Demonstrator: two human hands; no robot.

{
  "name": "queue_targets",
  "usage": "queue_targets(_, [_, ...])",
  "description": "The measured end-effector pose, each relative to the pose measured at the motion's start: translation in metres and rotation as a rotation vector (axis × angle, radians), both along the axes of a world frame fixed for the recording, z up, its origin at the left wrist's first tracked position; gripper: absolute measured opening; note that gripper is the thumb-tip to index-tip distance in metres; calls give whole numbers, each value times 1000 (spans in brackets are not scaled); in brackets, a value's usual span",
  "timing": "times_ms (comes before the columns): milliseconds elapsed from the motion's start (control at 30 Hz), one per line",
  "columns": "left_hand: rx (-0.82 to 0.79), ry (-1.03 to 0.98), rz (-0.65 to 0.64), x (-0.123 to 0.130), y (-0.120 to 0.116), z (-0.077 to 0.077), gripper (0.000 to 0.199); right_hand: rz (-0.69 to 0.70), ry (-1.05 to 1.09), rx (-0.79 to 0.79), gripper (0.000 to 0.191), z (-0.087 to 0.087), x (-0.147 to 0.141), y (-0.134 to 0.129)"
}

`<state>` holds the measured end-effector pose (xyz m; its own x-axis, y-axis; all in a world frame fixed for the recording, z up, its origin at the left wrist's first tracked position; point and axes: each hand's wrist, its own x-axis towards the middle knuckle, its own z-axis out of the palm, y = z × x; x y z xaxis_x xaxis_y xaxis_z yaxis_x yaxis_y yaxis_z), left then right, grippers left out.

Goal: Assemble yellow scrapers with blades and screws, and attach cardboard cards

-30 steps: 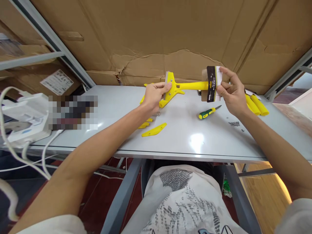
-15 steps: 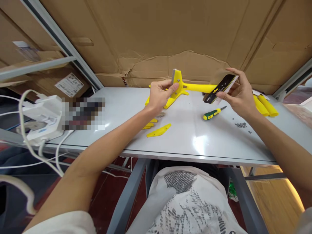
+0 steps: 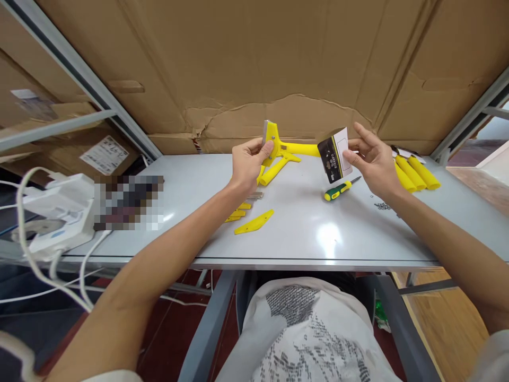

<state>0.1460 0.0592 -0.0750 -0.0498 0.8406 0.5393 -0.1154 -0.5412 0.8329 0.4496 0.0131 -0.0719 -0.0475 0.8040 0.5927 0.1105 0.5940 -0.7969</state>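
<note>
My left hand (image 3: 251,162) pinches the head of a yellow scraper (image 3: 271,143) between thumb and fingers. A metal edge and screws show on that head, and the scraper's handle runs to the right. At the handle's far end is a black and white cardboard tag (image 3: 334,155), tilted and covering that end. My right hand (image 3: 371,159) grips the tag's right edge by the thumb, with some fingers raised behind it. A green and yellow screwdriver (image 3: 338,191) lies on the table just below the tag. Another yellow handle (image 3: 274,172) lies behind my left hand.
A flat yellow plate (image 3: 254,222) and several similar pieces (image 3: 237,213) lie near my left forearm. Small screws (image 3: 383,206) are piled by my right wrist. Yellow handles (image 3: 417,172) with tags stand back right. A white power strip (image 3: 66,217) with cables sits at left.
The scraper has shifted left and slightly down in view. My right hand has moved left, and the tag has turned so its face and white part show more. The camera view has also shifted.
</note>
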Motion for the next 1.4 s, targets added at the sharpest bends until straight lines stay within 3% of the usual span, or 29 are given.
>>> queue_targets(100, [-54, -37, -17, 1, 0, -1, 42, 28, 4, -38, 52, 3, 1, -2])
queue_targets(200, [-37, -38, -4, 1, -2, 0, 35, 36, -2, -79, 39, 5, 2, -4])
queue_targets(433, [-16, -15, -10, 0, -1, 2, 33, 94, 33, -104, 39, 9, -2, -8])
queue_targets(767, [2, 22, -41, 3, -2, -5, 43, 15, -20, -44, 53, 10, -11, -16])
queue_targets(967, [105, 112, -58, 10, -18, -1, 43, 103, -108, -172, 53, 10, -8, -17])
queue_targets(1067, [152, 176, -39, 14, -30, 2, 43, -49, -357, -104, 56, 15, -7, -22])
queue_targets(1233, [238, 184, -88, 24, -45, 1, 32, -455, -893, 269, 50, 22, -23, -44])
queue_targets(1400, [369, 207, -113, 32, -54, -4, 26, -471, -1067, 415, 43, 11, -44, -62])
